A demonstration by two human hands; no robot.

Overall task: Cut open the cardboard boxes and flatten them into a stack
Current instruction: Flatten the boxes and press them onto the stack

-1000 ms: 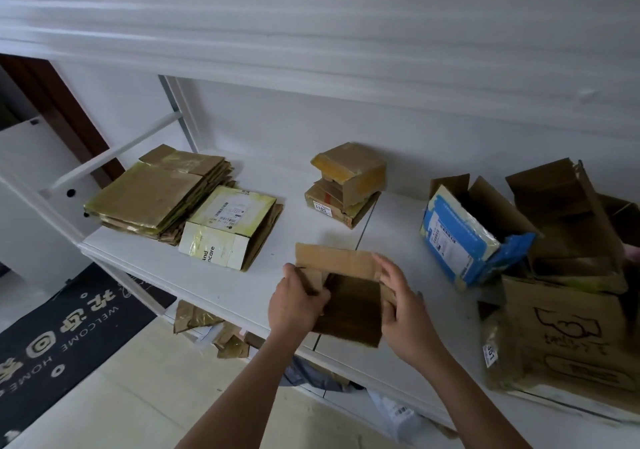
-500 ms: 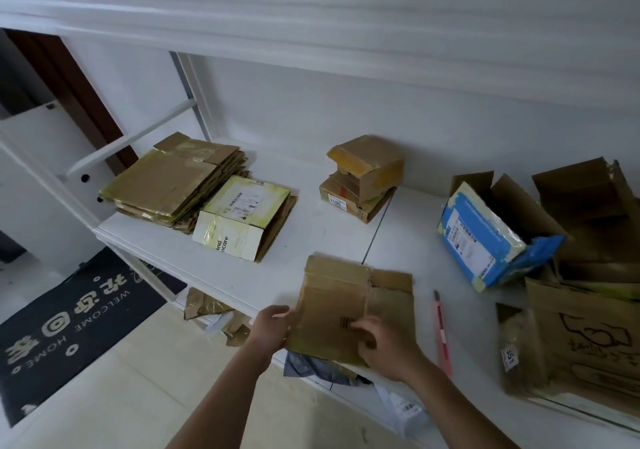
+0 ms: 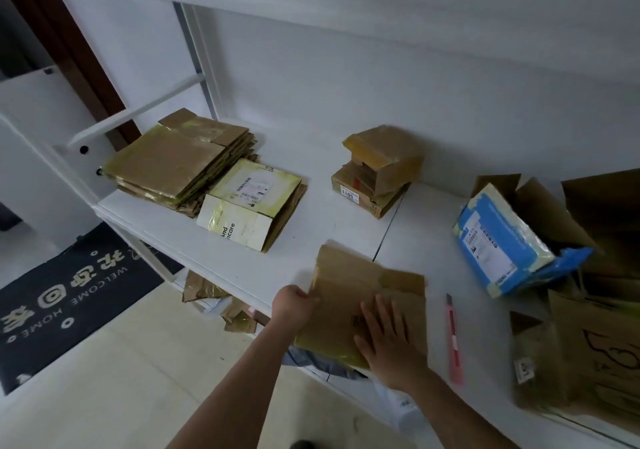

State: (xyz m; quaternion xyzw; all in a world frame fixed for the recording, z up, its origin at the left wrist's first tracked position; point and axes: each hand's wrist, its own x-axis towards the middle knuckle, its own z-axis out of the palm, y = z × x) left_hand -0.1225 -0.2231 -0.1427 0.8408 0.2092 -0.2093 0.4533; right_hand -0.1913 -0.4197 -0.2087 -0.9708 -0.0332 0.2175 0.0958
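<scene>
A flattened brown cardboard box lies at the front edge of the white shelf. My left hand grips its left edge. My right hand presses flat on its lower right part with fingers spread. A pink utility knife lies on the shelf just right of the box, untouched. A stack of flattened boxes sits at the far left, with a white and yellow flattened box beside it.
Two small taped boxes are piled at the back centre. A blue and white opened box and large brown boxes crowd the right. Cardboard scraps lie under the shelf. A dark welcome mat covers the floor at left.
The box was standing half-folded between both hands; it is now pressed flat on the shelf. My right hand opened and laid its palm on it. The knife came into view.
</scene>
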